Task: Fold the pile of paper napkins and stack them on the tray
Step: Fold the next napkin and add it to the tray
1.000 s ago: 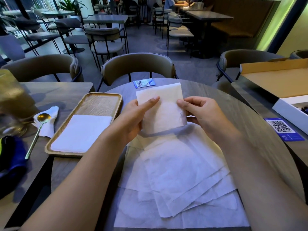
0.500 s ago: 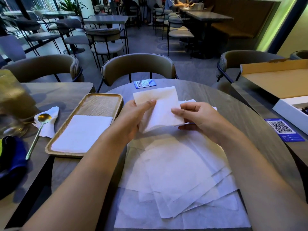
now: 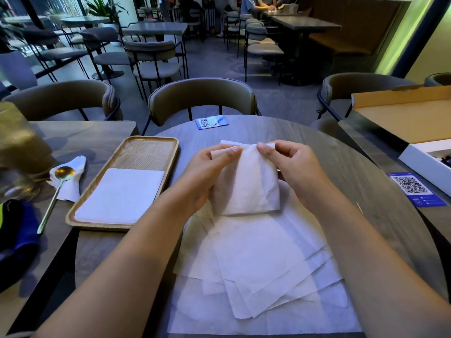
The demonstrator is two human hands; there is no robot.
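I hold a white paper napkin [image 3: 251,184] above the round table, folded over so its near part hangs toward me. My left hand [image 3: 207,176] pinches its top left edge and my right hand [image 3: 295,169] pinches its top right edge. Under my hands lies a loose pile of several unfolded napkins [image 3: 256,264], spread toward the table's near edge. To the left, a wooden tray [image 3: 146,152] carries a stack of folded napkins [image 3: 122,193] in its near half; the far half is bare wood.
A gold spoon [image 3: 57,191] rests on a crumpled napkin on the left table, beside a blurred glass jar [image 3: 22,147]. Blue QR cards [image 3: 211,122] [image 3: 415,191] lie on the table. An open cardboard box [image 3: 402,123] sits at right. Chairs ring the far side.
The held napkin stood upright a second ago; its top has been brought over toward me, and both hands now pinch the upper edge close together.
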